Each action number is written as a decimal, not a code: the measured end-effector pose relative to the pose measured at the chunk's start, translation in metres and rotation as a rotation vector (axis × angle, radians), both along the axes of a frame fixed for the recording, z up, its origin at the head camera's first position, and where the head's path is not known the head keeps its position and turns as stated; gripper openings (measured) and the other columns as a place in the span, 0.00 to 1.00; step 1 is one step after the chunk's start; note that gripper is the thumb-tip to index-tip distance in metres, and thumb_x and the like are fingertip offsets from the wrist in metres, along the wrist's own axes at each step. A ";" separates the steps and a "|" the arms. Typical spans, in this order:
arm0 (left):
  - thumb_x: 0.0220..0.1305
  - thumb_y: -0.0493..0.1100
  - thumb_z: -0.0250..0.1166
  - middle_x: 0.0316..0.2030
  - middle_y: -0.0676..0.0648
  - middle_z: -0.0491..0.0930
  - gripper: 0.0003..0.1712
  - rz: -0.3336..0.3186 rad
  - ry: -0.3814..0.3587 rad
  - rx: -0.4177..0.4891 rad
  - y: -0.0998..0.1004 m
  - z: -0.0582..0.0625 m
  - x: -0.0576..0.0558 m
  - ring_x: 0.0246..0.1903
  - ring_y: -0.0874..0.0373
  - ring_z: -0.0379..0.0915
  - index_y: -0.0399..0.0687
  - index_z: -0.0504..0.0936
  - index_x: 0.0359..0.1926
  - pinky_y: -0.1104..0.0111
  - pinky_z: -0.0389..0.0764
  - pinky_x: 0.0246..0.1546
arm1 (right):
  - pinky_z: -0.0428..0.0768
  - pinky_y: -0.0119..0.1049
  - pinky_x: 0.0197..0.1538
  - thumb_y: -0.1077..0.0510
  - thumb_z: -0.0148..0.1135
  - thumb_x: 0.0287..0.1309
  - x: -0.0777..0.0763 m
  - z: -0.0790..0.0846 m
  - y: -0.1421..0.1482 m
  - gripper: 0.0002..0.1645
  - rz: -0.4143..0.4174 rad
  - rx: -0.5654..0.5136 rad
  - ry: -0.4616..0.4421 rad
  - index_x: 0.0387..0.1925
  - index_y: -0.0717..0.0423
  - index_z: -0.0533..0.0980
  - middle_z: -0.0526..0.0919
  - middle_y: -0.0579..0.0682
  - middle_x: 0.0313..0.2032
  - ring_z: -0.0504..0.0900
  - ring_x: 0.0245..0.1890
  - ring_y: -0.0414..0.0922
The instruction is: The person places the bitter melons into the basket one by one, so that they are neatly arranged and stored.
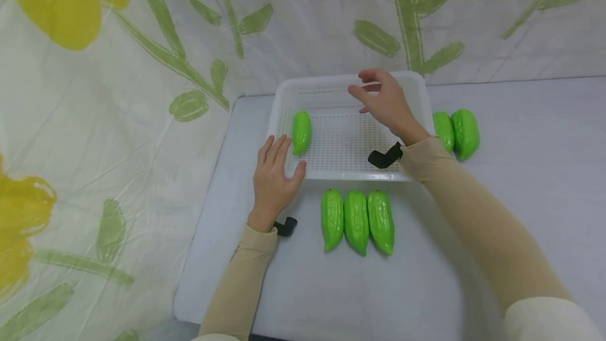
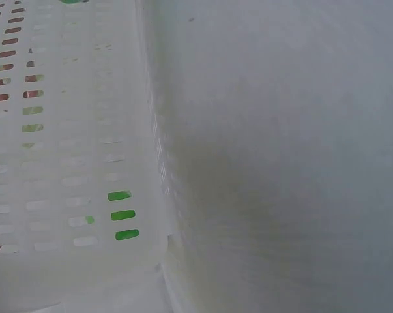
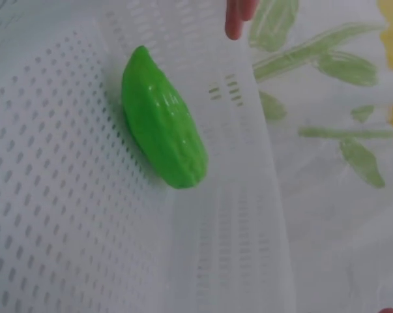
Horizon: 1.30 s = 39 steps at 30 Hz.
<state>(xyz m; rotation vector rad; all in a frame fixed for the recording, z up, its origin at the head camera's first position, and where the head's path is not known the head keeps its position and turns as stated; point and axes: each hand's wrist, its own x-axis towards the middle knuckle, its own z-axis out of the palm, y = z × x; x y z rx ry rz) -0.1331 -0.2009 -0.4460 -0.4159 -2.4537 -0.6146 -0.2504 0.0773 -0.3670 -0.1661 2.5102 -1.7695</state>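
Observation:
A white perforated plastic basket (image 1: pixel 350 175) stands at the back of the table. One glossy green bitter gourd (image 1: pixel 301 132) lies inside along its left wall; the right wrist view shows the gourd (image 3: pixel 160 120) leaning near the side wall. My left hand (image 1: pixel 275 183) is at the basket's front left corner, fingers straight and spread, thumb over the rim. Over the right part of the basket hovers my right hand (image 1: pixel 385 101), its fingers loosely bent and holding nothing. In the left wrist view the basket wall (image 2: pixel 66 150) fills the left side, and the hand itself is out of sight.
Three more bitter gourds (image 1: pixel 356 220) lie side by side in front of the basket. Two others (image 1: pixel 465 133) rest against its right side. Behind and to the left hangs a white flowered curtain (image 1: pixel 307 25). The table's left edge (image 1: pixel 203 214) runs beside the left arm.

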 end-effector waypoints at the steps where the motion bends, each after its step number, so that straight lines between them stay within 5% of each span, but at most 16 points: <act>1: 0.68 0.54 0.60 0.67 0.38 0.77 0.34 0.002 -0.004 -0.001 -0.001 0.000 0.000 0.74 0.38 0.64 0.37 0.77 0.67 0.49 0.71 0.73 | 0.88 0.32 0.42 0.38 0.65 0.68 0.001 0.000 0.003 0.40 -0.003 -0.004 0.000 0.72 0.53 0.68 0.71 0.53 0.70 0.75 0.66 0.47; 21: 0.70 0.55 0.58 0.67 0.38 0.77 0.34 -0.007 -0.018 0.010 0.000 0.000 0.000 0.74 0.38 0.63 0.37 0.76 0.68 0.50 0.69 0.74 | 0.88 0.30 0.38 0.49 0.65 0.70 0.025 0.028 0.078 0.32 -0.129 -0.291 -0.026 0.70 0.54 0.70 0.73 0.46 0.62 0.75 0.62 0.45; 29: 0.70 0.56 0.58 0.67 0.39 0.77 0.34 0.000 -0.017 0.005 -0.001 -0.001 -0.001 0.75 0.39 0.62 0.37 0.76 0.68 0.50 0.69 0.74 | 0.88 0.29 0.40 0.47 0.62 0.72 0.039 0.027 0.097 0.32 -0.130 -0.186 -0.016 0.72 0.50 0.68 0.72 0.44 0.64 0.75 0.62 0.44; 39: 0.70 0.56 0.58 0.68 0.39 0.76 0.35 -0.012 -0.036 0.007 -0.002 -0.001 -0.002 0.75 0.40 0.61 0.38 0.76 0.68 0.50 0.70 0.73 | 0.86 0.24 0.36 0.48 0.62 0.72 0.054 0.022 0.130 0.26 -0.259 -0.145 -0.004 0.66 0.48 0.73 0.75 0.40 0.59 0.76 0.56 0.38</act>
